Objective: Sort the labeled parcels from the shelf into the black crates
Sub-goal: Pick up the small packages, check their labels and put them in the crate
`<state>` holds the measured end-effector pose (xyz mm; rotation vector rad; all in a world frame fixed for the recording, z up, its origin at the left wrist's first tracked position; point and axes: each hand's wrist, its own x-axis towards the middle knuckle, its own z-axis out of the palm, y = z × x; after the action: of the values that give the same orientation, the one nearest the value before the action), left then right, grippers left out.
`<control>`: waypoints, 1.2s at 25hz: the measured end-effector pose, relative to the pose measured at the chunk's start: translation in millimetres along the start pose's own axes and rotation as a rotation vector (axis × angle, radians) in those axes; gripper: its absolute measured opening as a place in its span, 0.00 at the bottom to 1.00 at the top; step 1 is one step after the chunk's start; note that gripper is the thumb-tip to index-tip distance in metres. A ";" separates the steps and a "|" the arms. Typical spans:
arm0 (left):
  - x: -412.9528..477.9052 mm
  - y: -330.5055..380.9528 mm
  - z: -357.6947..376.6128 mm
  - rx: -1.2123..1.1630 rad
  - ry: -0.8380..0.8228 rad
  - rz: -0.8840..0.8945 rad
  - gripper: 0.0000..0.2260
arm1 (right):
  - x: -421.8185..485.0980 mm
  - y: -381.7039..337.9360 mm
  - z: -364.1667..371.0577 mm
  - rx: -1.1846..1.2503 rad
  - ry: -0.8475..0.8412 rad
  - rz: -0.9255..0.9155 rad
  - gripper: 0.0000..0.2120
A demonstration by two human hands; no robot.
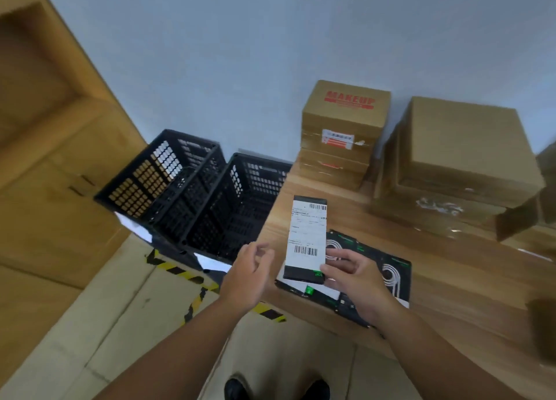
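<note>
My right hand (352, 274) holds a slim black parcel (306, 237) by its lower right corner, its white barcode label facing me, above the front edge of a wooden shelf (436, 279). Just left of the parcel, my left hand (249, 274) hovers with fingers apart, not touching it. Under the parcel, a flat black box (391, 276) with white ring graphics lies on the shelf. Two black mesh crates stand on the floor to the left: the nearer crate (237, 201) beside the shelf, the farther crate (162, 180) left of it. Both look empty.
Stacked cardboard boxes, the top one marked MAKEUP (346, 110), stand at the shelf's back, with larger cardboard boxes (457, 153) to their right. Yellow-black hazard tape (192, 276) crosses the floor below the crates. A wooden door (45, 159) is at left. My shoes (276, 389) show at the bottom.
</note>
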<state>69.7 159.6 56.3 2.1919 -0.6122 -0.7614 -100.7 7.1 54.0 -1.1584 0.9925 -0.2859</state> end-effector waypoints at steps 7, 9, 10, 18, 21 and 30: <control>-29.3 -76.1 -85.6 0.147 0.191 -0.090 0.13 | -3.9 1.3 91.6 -0.132 -0.057 -0.039 0.14; -39.0 -95.8 -109.4 0.217 0.221 -0.080 0.14 | -12.2 1.5 123.2 -0.157 -0.075 -0.055 0.12; -44.6 -106.4 -123.2 0.251 0.234 -0.075 0.15 | -16.7 3.0 142.1 -0.162 -0.091 -0.058 0.12; -78.5 -179.2 -213.5 0.476 0.341 -0.042 0.23 | -31.3 24.2 272.0 -0.235 -0.187 -0.024 0.14; -91.0 -201.9 -244.3 0.531 0.353 -0.038 0.24 | -37.2 28.6 314.1 -0.244 -0.207 -0.031 0.13; -108.1 -254.8 -306.8 0.586 0.408 -0.123 0.27 | -44.3 25.0 411.0 -0.297 -0.284 -0.078 0.13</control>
<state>248.6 531.7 71.5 2.8365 -0.5349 -0.1749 185.4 305.6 76.3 -1.4643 0.7552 -0.0319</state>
